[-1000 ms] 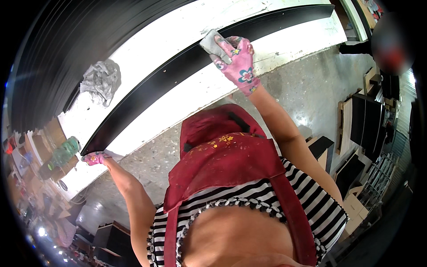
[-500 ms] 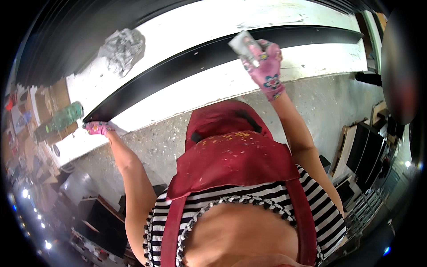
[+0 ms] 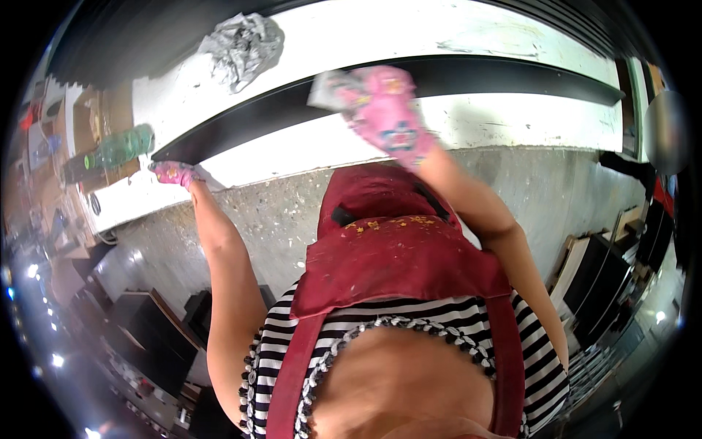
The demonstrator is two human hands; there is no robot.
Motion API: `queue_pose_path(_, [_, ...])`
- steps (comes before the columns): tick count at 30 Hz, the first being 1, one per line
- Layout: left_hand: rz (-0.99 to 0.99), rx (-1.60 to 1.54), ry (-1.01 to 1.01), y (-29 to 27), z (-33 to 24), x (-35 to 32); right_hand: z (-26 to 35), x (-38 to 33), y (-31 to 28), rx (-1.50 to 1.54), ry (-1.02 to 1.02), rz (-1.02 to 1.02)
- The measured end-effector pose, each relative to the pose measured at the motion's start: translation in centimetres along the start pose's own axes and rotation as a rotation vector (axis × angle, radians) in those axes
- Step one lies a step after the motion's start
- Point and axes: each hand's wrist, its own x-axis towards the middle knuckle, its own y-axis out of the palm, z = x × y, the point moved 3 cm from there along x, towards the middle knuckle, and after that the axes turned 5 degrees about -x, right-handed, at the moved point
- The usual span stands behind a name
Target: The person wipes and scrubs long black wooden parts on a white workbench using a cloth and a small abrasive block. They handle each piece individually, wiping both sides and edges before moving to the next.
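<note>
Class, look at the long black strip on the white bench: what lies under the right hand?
The right hand presses a grey pad on the black strip. The strip beneath the pad and glove is covered, so its surface there cannot be seen. The white bench shows alongside.

Both hands wear pink patterned gloves, the left hand (image 3: 174,174) at mid-left, the right hand (image 3: 387,113) upper centre. A paint-flecked red apron (image 3: 395,256) covers a black-and-white striped top (image 3: 453,322), arms bare.
</note>
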Motion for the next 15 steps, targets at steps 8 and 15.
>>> queue_pose_path(8, [-0.11, 0.933, 0.377, -1.5, 3.6, 2.0, 0.9, -6.6, -15.7, -1.116, -0.162, -0.405])
queue_pose_path(15, [-0.036, -0.597, -0.217, -0.4, -6.4, -3.7, 5.7, -2.0, -6.1, -1.106, -0.38, -0.231])
